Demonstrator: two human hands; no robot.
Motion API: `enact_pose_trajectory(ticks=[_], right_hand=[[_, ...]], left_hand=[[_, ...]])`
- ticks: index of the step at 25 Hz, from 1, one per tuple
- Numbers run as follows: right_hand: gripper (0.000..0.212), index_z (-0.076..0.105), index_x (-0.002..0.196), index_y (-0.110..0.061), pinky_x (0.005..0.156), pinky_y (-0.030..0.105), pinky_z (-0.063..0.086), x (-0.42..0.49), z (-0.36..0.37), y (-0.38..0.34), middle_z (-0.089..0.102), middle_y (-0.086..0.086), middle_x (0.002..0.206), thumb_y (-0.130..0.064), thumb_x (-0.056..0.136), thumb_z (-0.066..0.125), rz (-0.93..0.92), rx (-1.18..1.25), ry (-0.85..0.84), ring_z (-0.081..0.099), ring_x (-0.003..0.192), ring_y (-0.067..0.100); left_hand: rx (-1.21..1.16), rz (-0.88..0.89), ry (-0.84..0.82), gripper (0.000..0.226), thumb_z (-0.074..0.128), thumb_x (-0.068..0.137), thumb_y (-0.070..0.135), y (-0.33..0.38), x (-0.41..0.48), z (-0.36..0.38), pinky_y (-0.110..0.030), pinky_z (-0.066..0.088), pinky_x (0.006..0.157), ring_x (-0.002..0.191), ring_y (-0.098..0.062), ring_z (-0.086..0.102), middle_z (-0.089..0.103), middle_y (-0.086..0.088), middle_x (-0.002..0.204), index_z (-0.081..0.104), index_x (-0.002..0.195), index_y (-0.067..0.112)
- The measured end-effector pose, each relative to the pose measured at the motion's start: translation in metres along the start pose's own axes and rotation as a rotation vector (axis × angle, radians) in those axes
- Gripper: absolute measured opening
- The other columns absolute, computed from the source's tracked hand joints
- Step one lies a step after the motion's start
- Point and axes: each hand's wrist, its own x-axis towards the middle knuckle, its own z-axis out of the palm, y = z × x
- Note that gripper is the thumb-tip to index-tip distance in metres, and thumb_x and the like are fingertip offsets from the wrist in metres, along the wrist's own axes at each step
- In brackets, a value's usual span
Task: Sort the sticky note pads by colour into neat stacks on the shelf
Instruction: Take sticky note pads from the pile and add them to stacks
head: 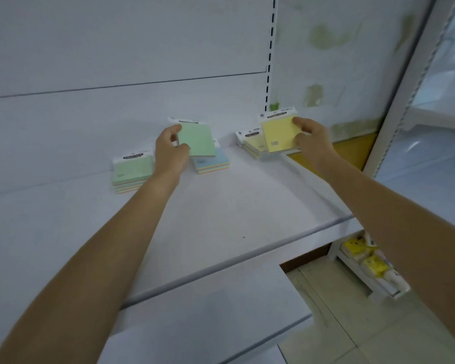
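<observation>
My left grip pinched a pale green sticky note pad, its green-topped stack lying just leftward; my right grip held a yellow paper pad over the yellow stack.

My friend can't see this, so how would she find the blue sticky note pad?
On the white shelf, find the left hand holding a green pad. Just right of that hand, partly behind the held pad, lies the blue-topped pad. Only its top is blue; the left stack is green-topped, the right stack yellow-topped.
</observation>
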Motion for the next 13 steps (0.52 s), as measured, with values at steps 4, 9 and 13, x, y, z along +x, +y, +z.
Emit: enact_pose_trajectory(ticks=[4, 9, 13], right_hand=[[0.047, 0.046, 0.133, -0.011, 0.099, 0.028, 0.042, 0.041, -0.003, 0.002, 0.046, 0.009, 0.139, 0.003, 0.090, 0.034, 0.063, -0.089, -0.014, 0.049, 0.114, 0.021], [0.046, 0.047, 0.132, -0.007, 0.101, 0.027, 0.038, 0.068, 0.023, 0.006, 0.048, 0.012, 0.138, 0.004, 0.090, 0.035, 0.032, -0.257, -0.205, 0.048, 0.123, 0.026], [0.031, 0.064, 0.103, -0.009, 0.080, 0.027, 0.040, 0.082, 0.036, 0.021, 0.061, 0.014, 0.102, -0.001, 0.088, 0.037, -0.020, -0.411, -0.269, 0.052, 0.092, 0.023]], left_hand=[[0.000, -0.029, 0.006, 0.052, 0.044, 0.079, -0.012, -0.004, 0.013, 0.017, -0.041, 0.041, 0.106, 0.125, -0.023, 0.047, 0.051, -0.017, 0.134, 0.048, 0.129, 0.004], [0.020, -0.029, 0.067, 0.052, 0.045, 0.081, -0.012, -0.004, 0.019, 0.022, -0.028, 0.041, 0.099, 0.124, -0.022, 0.049, 0.052, -0.015, 0.133, 0.048, 0.130, 0.005], [-0.007, -0.011, 0.153, 0.051, 0.043, 0.082, -0.012, 0.002, 0.024, 0.009, -0.028, 0.043, 0.096, 0.115, -0.017, 0.050, 0.052, -0.014, 0.133, 0.047, 0.130, 0.005]])
